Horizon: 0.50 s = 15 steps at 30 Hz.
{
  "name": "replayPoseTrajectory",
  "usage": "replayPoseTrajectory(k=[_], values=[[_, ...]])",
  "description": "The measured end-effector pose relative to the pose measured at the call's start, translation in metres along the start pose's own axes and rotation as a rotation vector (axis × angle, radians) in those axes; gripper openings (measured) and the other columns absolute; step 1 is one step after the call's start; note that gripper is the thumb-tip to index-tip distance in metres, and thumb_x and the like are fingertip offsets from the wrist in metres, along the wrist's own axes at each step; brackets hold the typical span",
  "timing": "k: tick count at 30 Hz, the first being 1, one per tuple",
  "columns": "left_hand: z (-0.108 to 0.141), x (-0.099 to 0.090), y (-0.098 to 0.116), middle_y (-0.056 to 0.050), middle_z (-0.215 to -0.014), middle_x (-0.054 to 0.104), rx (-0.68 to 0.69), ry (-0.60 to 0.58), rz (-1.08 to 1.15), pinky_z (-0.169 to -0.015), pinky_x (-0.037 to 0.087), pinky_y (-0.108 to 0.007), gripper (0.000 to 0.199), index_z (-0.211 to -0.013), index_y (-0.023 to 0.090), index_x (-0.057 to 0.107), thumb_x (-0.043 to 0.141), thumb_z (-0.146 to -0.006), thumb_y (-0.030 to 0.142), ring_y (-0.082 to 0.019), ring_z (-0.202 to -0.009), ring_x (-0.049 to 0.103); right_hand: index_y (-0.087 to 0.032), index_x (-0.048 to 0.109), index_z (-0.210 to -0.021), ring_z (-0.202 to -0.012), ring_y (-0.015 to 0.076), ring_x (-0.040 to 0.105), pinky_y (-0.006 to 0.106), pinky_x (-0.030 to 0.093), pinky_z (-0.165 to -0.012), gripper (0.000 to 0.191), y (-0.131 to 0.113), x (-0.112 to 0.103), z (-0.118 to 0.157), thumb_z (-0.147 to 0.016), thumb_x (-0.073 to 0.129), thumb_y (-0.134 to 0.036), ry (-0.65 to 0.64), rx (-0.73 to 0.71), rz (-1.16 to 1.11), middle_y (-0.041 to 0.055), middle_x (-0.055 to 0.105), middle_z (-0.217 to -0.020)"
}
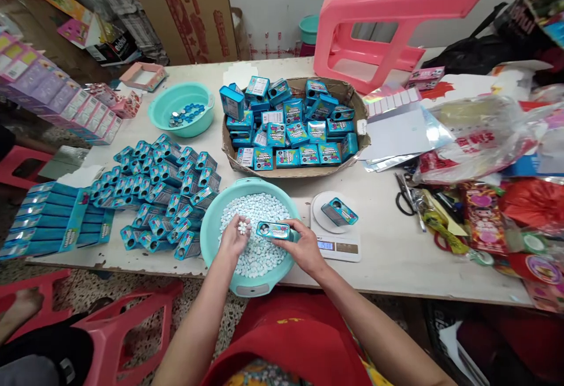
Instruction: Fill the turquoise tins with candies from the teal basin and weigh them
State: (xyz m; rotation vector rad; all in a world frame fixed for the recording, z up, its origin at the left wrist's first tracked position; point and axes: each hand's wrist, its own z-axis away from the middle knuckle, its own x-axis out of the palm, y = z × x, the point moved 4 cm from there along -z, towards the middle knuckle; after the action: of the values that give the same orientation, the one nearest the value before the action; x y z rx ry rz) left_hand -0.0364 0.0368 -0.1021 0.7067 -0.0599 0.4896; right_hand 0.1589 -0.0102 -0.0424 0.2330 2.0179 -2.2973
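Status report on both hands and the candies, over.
Left hand cupping white candies over basin. Right hand holding blue box. Another box on scale. No obstruction visible.

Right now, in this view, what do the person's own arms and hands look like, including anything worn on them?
The left hand and right hand are ungloved, with no watch or bracelet visible. The left forearm and right forearm are bare, no sleeve showing. Between them is a red cloth garment with yellow markings.

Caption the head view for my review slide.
Over a basin of white pieces beside a scale, the left hand holds some, the right hand a blue box.
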Motion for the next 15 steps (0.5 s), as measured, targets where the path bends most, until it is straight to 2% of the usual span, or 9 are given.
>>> replayPoseTrajectory(k=[2, 4, 7, 9, 12, 14, 15], values=[[-0.001, 0.002, -0.015, 0.000, -0.063, 0.055, -0.039, -0.046, -0.058, -0.046, 0.043, -0.018, 0.015, -0.072, 0.014, 0.054, 0.066, -0.071, 0.022, -0.008, -0.051, 0.054, -0.020, 0.064, -0.094, -0.090, 0.0208, 0.060, 0.037, 0.046, -0.084, 0.038, -0.005, -0.010, 0.007, -0.062, 0.077, -0.035, 0.028, 0.021, -0.039, 0.0031, 0.066, -0.094], [0.003, 0.008, -0.020, 0.000, -0.062, 0.056, -0.041, -0.111, -0.175, -0.043, 0.040, -0.017, 0.015, -0.072, 0.013, 0.058, 0.070, -0.064, 0.017, -0.008, -0.049, 0.052, -0.019, 0.064, -0.093, -0.088, 0.0205, 0.061, 0.035, 0.048, -0.082, 0.037, -0.010, -0.026, 0.017, -0.062, 0.078, -0.034, 0.062, 0.044, -0.078, 0.0028, 0.066, -0.092], [0.011, 0.038, -0.011, 0.001, -0.060, 0.056, 0.081, -0.268, -0.471, -0.042, 0.034, -0.016, 0.017, -0.074, 0.013, 0.061, 0.071, -0.061, 0.017, -0.008, -0.048, 0.049, -0.020, 0.064, -0.093, -0.085, 0.0199, 0.061, 0.034, 0.048, -0.079, 0.036, -0.013, -0.059, 0.037, -0.063, 0.079, -0.032, 0.140, 0.096, -0.105, 0.0021, 0.066, -0.089], [0.018, 0.074, -0.004, 0.000, -0.061, 0.058, 0.136, -0.443, -0.615, -0.043, 0.033, -0.017, 0.018, -0.078, 0.014, 0.061, 0.069, -0.064, 0.023, -0.008, -0.047, 0.048, -0.021, 0.063, -0.095, -0.086, 0.0201, 0.061, 0.034, 0.048, -0.080, 0.036, -0.010, -0.084, 0.052, -0.064, 0.078, -0.031, 0.214, 0.128, -0.118, 0.0021, 0.066, -0.091], [0.030, 0.142, -0.007, 0.000, -0.058, 0.056, 0.155, -0.707, -0.714, -0.045, 0.033, -0.019, 0.018, -0.076, 0.014, 0.060, 0.065, -0.069, 0.030, -0.008, -0.046, 0.047, -0.021, 0.062, -0.098, -0.089, 0.0206, 0.061, 0.034, 0.048, -0.082, 0.038, 0.003, -0.120, 0.073, -0.066, 0.077, -0.032, 0.343, 0.175, -0.148, 0.0032, 0.066, -0.095], [0.035, 0.186, -0.013, 0.001, -0.054, 0.052, 0.254, -0.775, -0.842, -0.047, 0.034, -0.021, 0.014, -0.072, 0.015, 0.059, 0.062, -0.071, 0.029, -0.010, -0.047, 0.047, -0.020, 0.061, -0.099, -0.089, 0.0207, 0.062, 0.035, 0.048, -0.083, 0.039, 0.014, -0.143, 0.083, -0.065, 0.077, -0.033, 0.434, 0.205, -0.155, 0.0040, 0.067, -0.095], [0.037, 0.206, -0.017, 0.000, -0.055, 0.052, 0.348, -0.777, -0.936, -0.049, 0.036, -0.022, 0.010, -0.071, 0.016, 0.060, 0.060, -0.072, 0.026, -0.012, -0.050, 0.049, -0.020, 0.061, -0.099, -0.088, 0.0209, 0.062, 0.036, 0.048, -0.084, 0.040, 0.020, -0.153, 0.087, -0.065, 0.078, -0.033, 0.474, 0.218, -0.158, 0.0043, 0.068, -0.095]])
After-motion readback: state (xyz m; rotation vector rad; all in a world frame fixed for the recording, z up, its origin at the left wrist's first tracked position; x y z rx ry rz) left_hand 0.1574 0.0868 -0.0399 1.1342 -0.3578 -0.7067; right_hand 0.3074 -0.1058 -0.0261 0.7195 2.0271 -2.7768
